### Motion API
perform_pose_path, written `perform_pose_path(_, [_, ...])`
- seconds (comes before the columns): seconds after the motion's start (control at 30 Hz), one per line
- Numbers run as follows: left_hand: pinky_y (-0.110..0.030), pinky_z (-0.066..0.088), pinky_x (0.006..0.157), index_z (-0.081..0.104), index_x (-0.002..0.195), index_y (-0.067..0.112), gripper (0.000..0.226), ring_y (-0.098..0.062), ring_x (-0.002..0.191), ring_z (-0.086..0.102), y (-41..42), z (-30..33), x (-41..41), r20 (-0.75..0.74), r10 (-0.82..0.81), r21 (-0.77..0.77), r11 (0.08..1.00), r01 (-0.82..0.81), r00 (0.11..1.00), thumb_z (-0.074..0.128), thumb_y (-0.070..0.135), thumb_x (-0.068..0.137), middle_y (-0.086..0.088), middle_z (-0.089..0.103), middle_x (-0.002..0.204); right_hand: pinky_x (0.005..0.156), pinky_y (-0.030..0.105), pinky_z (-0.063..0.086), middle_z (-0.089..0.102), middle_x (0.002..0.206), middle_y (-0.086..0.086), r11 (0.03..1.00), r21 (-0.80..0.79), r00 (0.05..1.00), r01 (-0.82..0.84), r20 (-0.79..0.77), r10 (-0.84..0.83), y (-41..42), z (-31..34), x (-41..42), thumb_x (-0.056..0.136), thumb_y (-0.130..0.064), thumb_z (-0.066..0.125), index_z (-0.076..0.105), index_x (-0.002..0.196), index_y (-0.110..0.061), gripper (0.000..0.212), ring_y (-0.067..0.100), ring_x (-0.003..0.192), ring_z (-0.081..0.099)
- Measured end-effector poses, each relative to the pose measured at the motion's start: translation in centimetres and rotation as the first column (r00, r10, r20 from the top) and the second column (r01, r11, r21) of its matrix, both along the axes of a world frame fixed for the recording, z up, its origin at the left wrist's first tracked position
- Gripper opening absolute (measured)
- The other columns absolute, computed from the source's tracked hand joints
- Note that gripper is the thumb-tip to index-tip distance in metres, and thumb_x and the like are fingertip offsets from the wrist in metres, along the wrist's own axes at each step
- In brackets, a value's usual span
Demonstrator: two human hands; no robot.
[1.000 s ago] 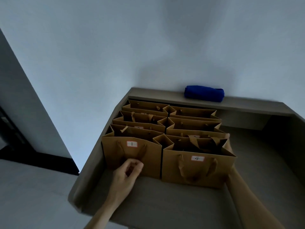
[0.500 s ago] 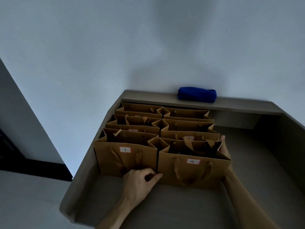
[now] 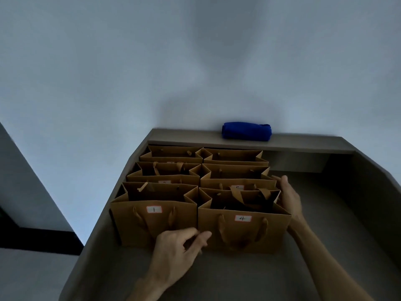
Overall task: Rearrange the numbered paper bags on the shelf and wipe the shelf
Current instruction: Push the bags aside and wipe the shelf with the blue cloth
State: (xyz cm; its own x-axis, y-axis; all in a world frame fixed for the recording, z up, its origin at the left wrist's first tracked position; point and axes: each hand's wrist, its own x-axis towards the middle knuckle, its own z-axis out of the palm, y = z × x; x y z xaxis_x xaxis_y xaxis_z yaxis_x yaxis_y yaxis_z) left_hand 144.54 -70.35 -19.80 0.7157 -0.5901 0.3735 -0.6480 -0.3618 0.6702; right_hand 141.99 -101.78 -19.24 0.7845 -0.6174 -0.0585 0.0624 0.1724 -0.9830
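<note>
Several brown paper bags stand in two columns on the grey shelf. The front left bag carries label 1, the front right bag label 4. Labels on the bags behind are mostly hidden. My left hand rests at the bottom front where bags 1 and 4 meet, fingers curled and touching the bags. My right hand lies flat against the right side of bag 4 and the bag behind it, fingers apart. A rolled blue cloth lies on the raised back ledge.
The shelf has a raised back ledge and a high side wall on the right. A bare stretch of shelf lies right of the bags. A pale wall rises behind. A dark floor strip shows at the lower left.
My left hand has slid right from the front of bag 1 to the seam between bags 1 and 4. My right hand stays on bag 4's right side. The view has come closer.
</note>
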Motion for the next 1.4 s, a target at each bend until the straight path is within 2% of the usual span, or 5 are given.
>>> perform_pose_path(0.23, [-0.007, 0.045, 0.057, 0.066, 0.102, 0.019, 0.023, 0.005, 0.069, 0.063, -6.4, 9.9, 2.7, 0.327, -0.112, -0.185, 0.966, 0.180, 0.938, 0.050, 0.034, 0.096, 0.013, 0.068, 0.084, 0.088, 0.035, 0.050, 0.062, 0.109, 0.001, 0.861, -0.495, 0.992, 0.112, 0.109, -0.066, -3.4, 5.6, 0.8, 0.099, -0.034, 0.045, 0.060, 0.114, -0.025, 0.022, 0.015, 0.102, 0.060])
perform_pose_path(0.47, [-0.042, 0.012, 0.119, 0.027, 0.146, 0.036, 0.062, -0.012, 0.145, 0.013, -12.2, 9.7, 6.4, 0.223, -0.099, 0.497, 0.868, -0.026, 0.970, 0.025, 0.066, 0.092, 0.010, 0.024, 0.156, 0.092, 0.030, 0.047, 0.053, 0.127, -0.003, 0.433, -0.900, 0.999, -0.048, -0.047, 0.014, -6.7, 9.2, 5.4, 0.097, -0.037, 0.052, 0.053, 0.129, -0.027, 0.034, 0.009, 0.113, 0.053])
perform_pose_path(0.93, [-0.042, -0.003, 0.120, 0.032, 0.143, 0.043, 0.054, -0.012, 0.148, -0.002, -12.8, 8.8, 6.7, 0.206, -0.102, 0.631, 0.774, -0.053, 0.973, 0.012, 0.061, 0.095, 0.012, 0.007, 0.160, 0.108, 0.055, 0.030, 0.043, 0.144, 0.011, -0.054, -0.904, 0.902, -0.424, -0.416, -0.113, -7.5, 10.7, 17.2, 0.095, -0.051, 0.044, 0.019, 0.147, -0.041, 0.058, 0.037, 0.128, 0.042])
perform_pose_path(1.2, [-0.044, -0.005, 0.120, 0.034, 0.141, 0.043, 0.057, -0.013, 0.147, 0.001, -12.9, 8.9, 6.5, 0.221, -0.104, 0.617, 0.785, -0.057, 0.970, 0.012, 0.063, 0.093, 0.012, 0.011, 0.160, 0.102, 0.056, 0.035, 0.056, 0.128, 0.011, -0.056, -0.954, 0.950, -0.295, -0.286, -0.125, -7.8, 11.3, 12.5, 0.095, -0.043, 0.051, 0.031, 0.141, -0.032, 0.051, 0.035, 0.115, 0.054])
perform_pose_path(1.4, [-0.053, -0.001, 0.118, 0.021, 0.146, 0.041, 0.070, -0.020, 0.148, 0.008, -13.9, 10.1, 7.0, 0.241, -0.137, 0.646, 0.761, -0.053, 0.961, 0.004, 0.071, 0.085, 0.008, 0.017, 0.159, 0.086, 0.050, 0.050, 0.059, 0.118, 0.004, 0.169, -0.982, 0.960, -0.087, -0.128, -0.249, -9.4, 9.5, 1.0, 0.091, -0.046, 0.057, 0.038, 0.135, -0.036, 0.049, 0.025, 0.099, 0.061])
